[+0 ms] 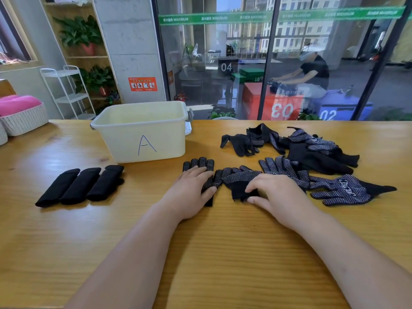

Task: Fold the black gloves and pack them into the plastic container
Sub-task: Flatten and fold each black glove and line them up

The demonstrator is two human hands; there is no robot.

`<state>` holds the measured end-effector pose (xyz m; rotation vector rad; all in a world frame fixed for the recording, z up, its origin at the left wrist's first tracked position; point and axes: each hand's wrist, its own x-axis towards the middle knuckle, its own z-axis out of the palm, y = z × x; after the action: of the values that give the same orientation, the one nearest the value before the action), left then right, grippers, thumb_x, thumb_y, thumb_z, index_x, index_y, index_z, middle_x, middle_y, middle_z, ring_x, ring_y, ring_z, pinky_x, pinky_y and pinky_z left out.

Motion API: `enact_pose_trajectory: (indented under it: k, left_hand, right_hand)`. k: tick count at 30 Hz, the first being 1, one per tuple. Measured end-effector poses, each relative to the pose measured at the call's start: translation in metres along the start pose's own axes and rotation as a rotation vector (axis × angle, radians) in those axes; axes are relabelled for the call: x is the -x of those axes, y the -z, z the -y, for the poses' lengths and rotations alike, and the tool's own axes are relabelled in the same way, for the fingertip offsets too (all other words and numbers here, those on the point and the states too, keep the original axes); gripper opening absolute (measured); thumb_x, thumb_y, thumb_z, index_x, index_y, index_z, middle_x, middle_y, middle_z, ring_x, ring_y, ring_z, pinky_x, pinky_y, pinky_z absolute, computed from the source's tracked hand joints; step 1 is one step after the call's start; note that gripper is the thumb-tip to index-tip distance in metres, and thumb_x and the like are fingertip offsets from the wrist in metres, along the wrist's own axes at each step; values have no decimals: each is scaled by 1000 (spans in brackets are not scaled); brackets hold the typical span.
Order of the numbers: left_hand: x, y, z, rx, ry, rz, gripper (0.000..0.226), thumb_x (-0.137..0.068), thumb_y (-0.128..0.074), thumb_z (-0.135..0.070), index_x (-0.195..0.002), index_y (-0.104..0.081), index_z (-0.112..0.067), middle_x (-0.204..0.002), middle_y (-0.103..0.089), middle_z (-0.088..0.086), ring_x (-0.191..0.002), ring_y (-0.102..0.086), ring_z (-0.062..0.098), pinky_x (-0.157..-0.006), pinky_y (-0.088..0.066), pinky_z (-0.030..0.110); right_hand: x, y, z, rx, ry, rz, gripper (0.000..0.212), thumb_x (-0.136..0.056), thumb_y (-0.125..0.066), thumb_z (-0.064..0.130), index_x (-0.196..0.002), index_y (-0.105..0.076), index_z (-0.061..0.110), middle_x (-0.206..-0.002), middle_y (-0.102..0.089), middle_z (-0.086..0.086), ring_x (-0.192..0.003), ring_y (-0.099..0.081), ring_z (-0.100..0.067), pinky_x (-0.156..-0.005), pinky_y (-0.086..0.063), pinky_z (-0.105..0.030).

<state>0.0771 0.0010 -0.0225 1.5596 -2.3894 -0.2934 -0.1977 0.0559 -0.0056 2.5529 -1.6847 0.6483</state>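
Observation:
A cream plastic container [142,139] marked "A" stands open on the wooden table [200,241]. Three folded black gloves [81,186] lie side by side to its left. My left hand [189,192] lies flat on a dotted black glove [199,163], whose fingertips stick out beyond my fingers. My right hand [276,195] pinches the cuff of a second dotted glove [239,178] lying next to the first. A loose pile of black gloves [312,150] is spread over the table's right half, with one printed glove [343,191] nearest my right hand.
A white woven basket [24,121] with a pink cushion sits at the table's far left edge. Behind the table are a white rack [66,92], potted plants and a glass wall [278,59], through which a seated person is seen.

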Motion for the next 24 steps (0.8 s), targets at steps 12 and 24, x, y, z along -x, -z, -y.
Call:
enact_pose_trajectory:
  k: [12,24]
  left_hand:
    - [2,5,-3,81,-36,-93,56,-108,-49,-55,-159,-46,-33,-166,-41,-12,-156,-30,12,-129,-29,40]
    - [5,8,-2,144,5,-204,41,-109,-54,-46,-148,-57,-36,-151,-54,-16,-136,-51,10,-102,-46,27]
  right_hand:
    - [-19,54,17,-327,-172,-129,22,-96,-79,29,-113,-80,43,-95,-75,30,-92,-67,16,-90,-51,-11]
    - [-90,107,18,-252,-139,-570,19,-102,-70,26,-117,-80,32,-97,-76,18,-84,-67,6,-90,-59,-29]
